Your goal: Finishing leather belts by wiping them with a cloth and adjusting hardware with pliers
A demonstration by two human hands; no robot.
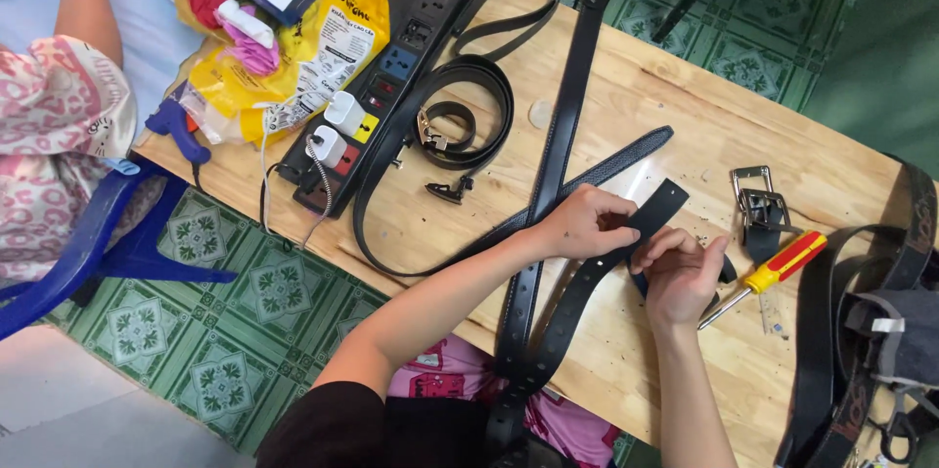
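Black leather belt (587, 277) with a row of punched holes lies across the front edge of a pale wooden table (665, 96), its squared end raised between two bare hands and its other end trailing off the table toward the person's lap. It looks light, limp along its length and fairly grippy, best pinched by its flat faces near the end. Left hand (585, 223) has fingers closed together, clamped on the strap just below the tip. Right hand (680, 277) curls its fingers shut against the strap's edge; whether it also holds a small tool cannot be told. A red-and-yellow screwdriver (773, 272) lies just beside it.
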